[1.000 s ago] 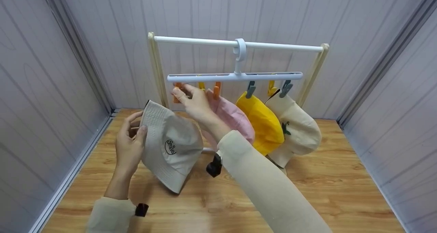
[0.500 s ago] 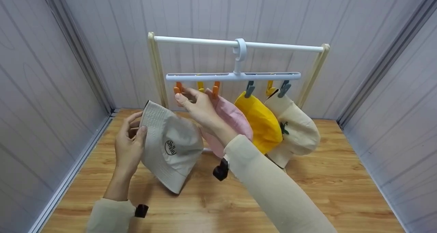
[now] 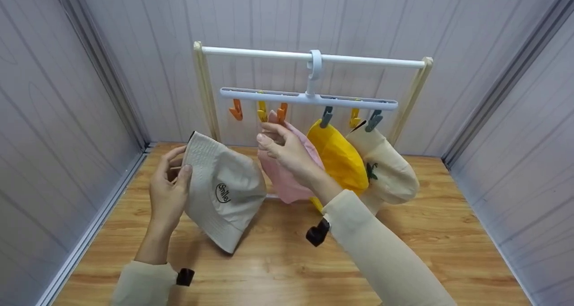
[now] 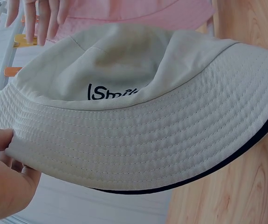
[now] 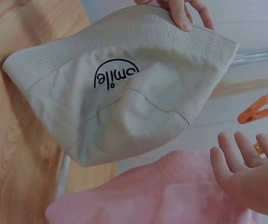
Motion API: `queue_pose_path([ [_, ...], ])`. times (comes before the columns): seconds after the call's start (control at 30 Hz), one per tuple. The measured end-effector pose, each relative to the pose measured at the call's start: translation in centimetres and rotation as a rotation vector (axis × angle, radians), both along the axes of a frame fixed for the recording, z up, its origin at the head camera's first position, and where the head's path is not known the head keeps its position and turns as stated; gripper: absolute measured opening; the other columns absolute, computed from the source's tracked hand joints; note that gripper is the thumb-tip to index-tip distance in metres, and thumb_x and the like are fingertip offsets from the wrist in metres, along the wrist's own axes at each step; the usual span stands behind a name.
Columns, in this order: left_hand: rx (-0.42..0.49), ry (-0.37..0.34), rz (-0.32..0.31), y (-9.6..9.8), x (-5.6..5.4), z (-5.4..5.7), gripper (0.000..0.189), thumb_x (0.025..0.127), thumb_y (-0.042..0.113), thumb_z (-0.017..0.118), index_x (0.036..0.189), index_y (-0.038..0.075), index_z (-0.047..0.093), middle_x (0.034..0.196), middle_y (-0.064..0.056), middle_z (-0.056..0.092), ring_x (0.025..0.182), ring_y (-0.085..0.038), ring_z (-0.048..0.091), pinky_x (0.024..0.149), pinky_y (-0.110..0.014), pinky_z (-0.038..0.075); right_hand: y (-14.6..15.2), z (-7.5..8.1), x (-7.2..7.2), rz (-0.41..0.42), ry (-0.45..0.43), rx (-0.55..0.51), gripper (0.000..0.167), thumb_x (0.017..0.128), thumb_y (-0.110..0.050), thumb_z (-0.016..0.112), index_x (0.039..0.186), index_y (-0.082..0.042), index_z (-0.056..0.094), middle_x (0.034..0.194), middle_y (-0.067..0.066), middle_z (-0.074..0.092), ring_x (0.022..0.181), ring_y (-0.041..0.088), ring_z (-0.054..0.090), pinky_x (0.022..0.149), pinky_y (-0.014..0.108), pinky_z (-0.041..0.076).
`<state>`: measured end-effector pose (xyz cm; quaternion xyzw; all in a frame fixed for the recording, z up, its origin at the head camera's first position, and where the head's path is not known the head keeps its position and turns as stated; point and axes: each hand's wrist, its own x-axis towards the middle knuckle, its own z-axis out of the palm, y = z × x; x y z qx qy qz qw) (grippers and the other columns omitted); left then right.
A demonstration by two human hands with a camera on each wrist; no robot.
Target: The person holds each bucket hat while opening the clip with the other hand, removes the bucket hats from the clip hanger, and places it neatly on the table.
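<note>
My left hand (image 3: 168, 189) pinches the brim of a pale grey bucket hat (image 3: 235, 180), thumb on the outside and fingers behind. The hat hangs tilted, its black "Smile" lettering facing up; a dark lining edges the brim (image 4: 124, 158) in the left wrist view. My right hand (image 3: 289, 151) holds nothing, in front of a pink hat (image 3: 287, 185) that it partly covers. In the right wrist view, its fingers (image 5: 227, 151) are loosely spread below an orange clip (image 5: 255, 110). That leftmost orange clip (image 3: 236, 111) hangs with no hat in it.
A white clip hanger (image 3: 264, 94) hooks over the white rail (image 3: 251, 52) of a small rack. Beside the pink hat hang a yellow hat (image 3: 341, 158) and a cream hat (image 3: 388, 167) from grey clips. Yellow clips (image 3: 354, 117) hang between them. Panelled walls enclose the wooden floor (image 3: 260, 274).
My right hand has let go of the leftmost orange clip and moved right and down. The hanger's left end has risen, and the clip swings free. My left hand and the grey hat barely moved.
</note>
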<state>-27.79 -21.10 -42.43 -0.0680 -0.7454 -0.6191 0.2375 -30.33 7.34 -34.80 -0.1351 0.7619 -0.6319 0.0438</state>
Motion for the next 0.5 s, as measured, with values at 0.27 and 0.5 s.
queue_pose_path([
  [0.27,0.013,-0.002,-0.017,0.2,0.1,0.4,0.044,0.105,0.000,0.061,0.145,0.019,0.062,0.118,-0.008,0.068,0.099,-0.022,0.066,0.081,-0.023,0.056,2.1,-1.8,1.0,-0.037,-0.013,-0.107,0.056,0.107,-0.036,0.066,0.155,-0.012,0.051,0.154,0.009,0.055,0.135,0.033,0.061,0.114,0.050,0.048],
  [0.5,0.027,0.000,-0.022,0.0,-0.4,0.7,0.044,0.106,0.002,0.061,0.146,0.019,0.062,0.117,-0.008,0.067,0.101,-0.022,0.066,0.083,-0.022,0.056,2.6,-4.0,2.1,-0.049,-0.074,-0.206,0.055,0.109,-0.032,0.063,0.156,-0.010,0.048,0.159,0.015,0.051,0.141,0.040,0.055,0.117,0.053,0.044],
])
